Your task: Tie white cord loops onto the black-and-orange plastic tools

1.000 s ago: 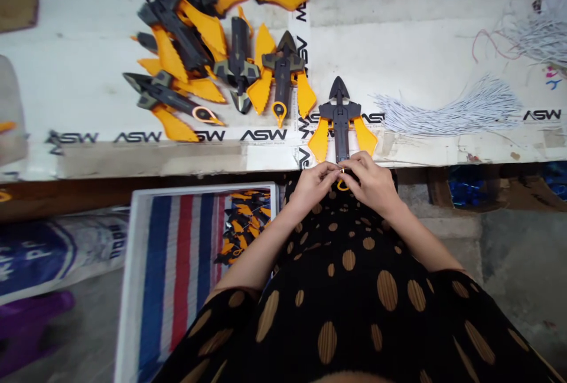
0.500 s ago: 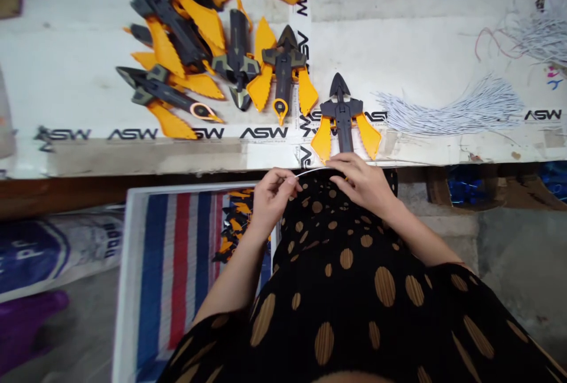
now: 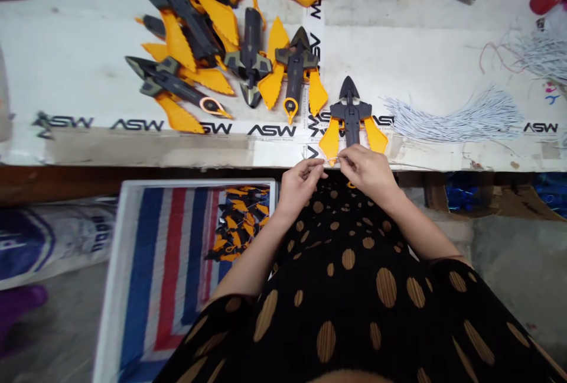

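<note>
Looks like the fiddly thin strand (image 3: 330, 160) bit; left hand (image 3: 297, 187) and right hand (image 3: 372, 174) close but apart, can't tell what each grips; black-and-orange toy (image 3: 351, 116) at the near edge of the surface (image 3: 385, 55); next move probably wants a light pinch.

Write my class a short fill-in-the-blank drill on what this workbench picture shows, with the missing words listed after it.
A thin strand between the left hand and the right hand is coloured ____.
The dark arrow-headed plastic piece by the hands has two wing-shaped parts coloured ____.
In the picture, the fanned bundle of thin white strands lies to that piece's ____.
Black capitals repeated on the white tape read ____.

Missing words: white; orange; right; ASW.
</note>
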### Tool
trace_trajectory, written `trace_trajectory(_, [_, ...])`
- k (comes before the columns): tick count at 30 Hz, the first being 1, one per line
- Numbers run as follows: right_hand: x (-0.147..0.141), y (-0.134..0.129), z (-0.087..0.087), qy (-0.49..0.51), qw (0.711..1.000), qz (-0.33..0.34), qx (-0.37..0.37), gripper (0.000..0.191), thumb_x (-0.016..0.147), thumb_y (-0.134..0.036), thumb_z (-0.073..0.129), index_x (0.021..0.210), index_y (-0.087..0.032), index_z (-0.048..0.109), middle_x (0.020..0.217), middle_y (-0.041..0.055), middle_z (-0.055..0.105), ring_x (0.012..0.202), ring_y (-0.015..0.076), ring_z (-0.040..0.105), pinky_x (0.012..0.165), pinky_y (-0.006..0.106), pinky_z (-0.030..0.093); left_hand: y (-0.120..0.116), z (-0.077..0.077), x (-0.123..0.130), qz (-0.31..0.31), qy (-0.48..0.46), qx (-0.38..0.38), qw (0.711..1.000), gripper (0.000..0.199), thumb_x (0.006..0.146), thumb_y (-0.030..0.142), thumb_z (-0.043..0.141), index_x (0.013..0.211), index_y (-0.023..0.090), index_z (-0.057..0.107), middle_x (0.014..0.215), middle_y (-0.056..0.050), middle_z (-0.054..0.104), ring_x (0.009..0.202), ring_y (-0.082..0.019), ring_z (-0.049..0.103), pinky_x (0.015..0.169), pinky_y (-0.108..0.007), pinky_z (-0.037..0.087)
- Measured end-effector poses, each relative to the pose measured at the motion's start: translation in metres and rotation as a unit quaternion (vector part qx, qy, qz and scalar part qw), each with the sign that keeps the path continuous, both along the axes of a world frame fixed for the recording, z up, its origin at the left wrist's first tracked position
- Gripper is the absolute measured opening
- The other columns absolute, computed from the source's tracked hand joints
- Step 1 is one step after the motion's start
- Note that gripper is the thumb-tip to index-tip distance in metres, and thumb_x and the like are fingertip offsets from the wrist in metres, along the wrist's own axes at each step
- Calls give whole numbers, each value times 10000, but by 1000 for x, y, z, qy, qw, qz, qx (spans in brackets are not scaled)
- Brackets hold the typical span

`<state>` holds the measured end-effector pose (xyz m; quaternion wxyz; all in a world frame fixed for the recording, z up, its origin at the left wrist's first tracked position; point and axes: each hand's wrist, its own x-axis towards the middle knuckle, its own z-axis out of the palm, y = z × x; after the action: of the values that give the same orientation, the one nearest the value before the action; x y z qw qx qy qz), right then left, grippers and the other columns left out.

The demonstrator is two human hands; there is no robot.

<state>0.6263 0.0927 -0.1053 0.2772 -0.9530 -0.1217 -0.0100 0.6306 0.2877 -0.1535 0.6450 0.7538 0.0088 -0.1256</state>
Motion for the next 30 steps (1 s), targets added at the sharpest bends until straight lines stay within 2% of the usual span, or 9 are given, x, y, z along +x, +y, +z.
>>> trace_trajectory(3, [5,4,4,21,996,11,-89,219,992,-220,484,984,-185,701,966,74,717,811,192,652,649,286,364,-6,-5,3,2,11,-4,1000,480,819,502,734,1109,119,734,725,-53,749,421,-78,501,432,-198,409])
trace_trajectory(6, [5,6,9,36,991,17,-130,246,1015,-230,449,1021,-181,691,979,74,704,817,193,649,642,297,332,-9,-4,3,7,16,2,1000,472,808,486,731,1102,116,736,711,-48,747,414,-72,494,429,-188,411])
trace_trajectory(10, [3,6,18,43,988,14,-150,282,1042,-231,403,1088,-172,674,1064,76,692,879,192,657,649,302,319,-10,-2,3,9,28,1,1000,476,798,484,726,1095,112,733,709,-50,747,417,-71,498,428,-183,419])
trace_trajectory(14, [4,7,21,62,983,27,-169,291,1056,-262,404,1116,-176,675,1137,80,674,856,181,650,630,313,302,-11,-1,4,11,30,2,999,485,790,492,729,1090,110,733,707,-51,745,422,-71,503,438,-184,430])
trace_trajectory(21, [4,7,19,55,984,33,-167,301,1057,-265,398,1110,-166,677,1121,87,673,837,173,631,623,313,281,-10,-3,5,12,29,-1,1000,522,779,505,737,1102,95,731,707,-58,745,429,-72,503,439,-185,423])
trace_trajectory(30, [5,8,20,64,979,63,-184,332,1071,-291,379,1089,-164,685,1119,85,678,802,162,628,611,321,250,-11,-5,5,12,25,-11,1000,522,782,517,757,1098,103,722,713,-65,741,497,-114,596,445,-194,436])
